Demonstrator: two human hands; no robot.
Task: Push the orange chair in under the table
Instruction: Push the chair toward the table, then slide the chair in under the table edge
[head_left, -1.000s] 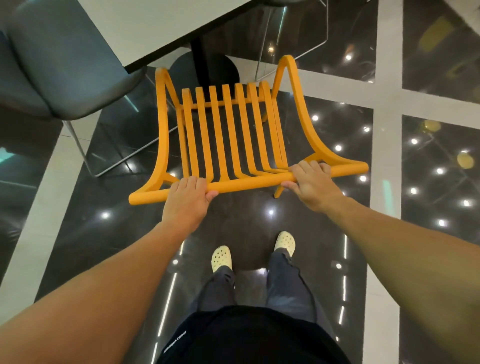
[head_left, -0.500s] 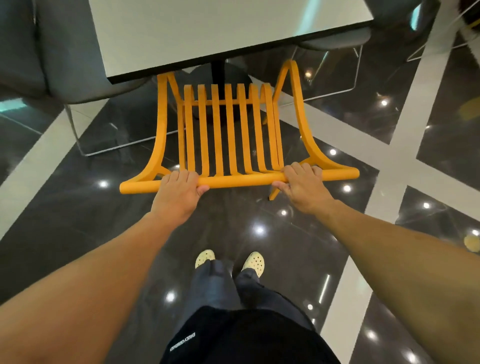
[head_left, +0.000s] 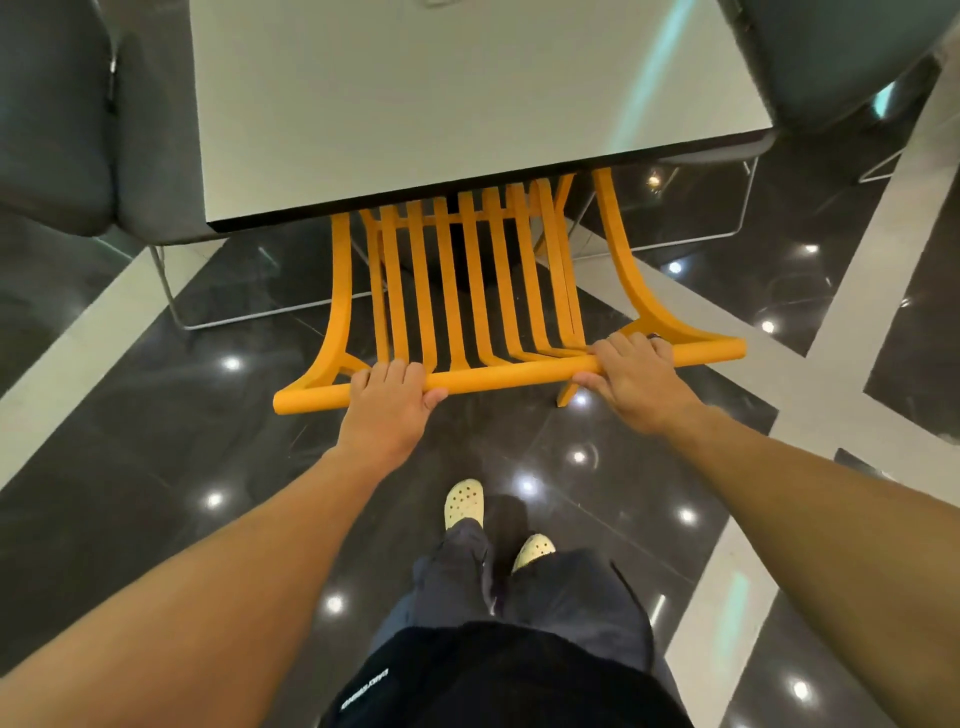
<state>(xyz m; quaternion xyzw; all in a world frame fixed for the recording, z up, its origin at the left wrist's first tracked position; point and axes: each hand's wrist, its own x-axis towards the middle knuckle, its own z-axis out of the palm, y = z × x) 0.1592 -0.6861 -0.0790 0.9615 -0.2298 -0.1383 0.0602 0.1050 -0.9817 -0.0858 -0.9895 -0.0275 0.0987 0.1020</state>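
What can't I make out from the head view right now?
- Front of the orange chair: hidden under the table.
- Chair legs: only one foot shows, below the back rail.
- Fingertips of the left hand and right hand: curled over the rail.
- Grey chairs: cut off by the frame edges.

The orange chair (head_left: 470, 291), slatted and upright, stands with its seat partly under the white desk (head_left: 467, 104), backrest out.

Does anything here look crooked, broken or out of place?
Nothing looks broken or spilled. The orange chair sits slightly skewed to the table edge, front tucked under it. The left hand and right hand grip its top rail.
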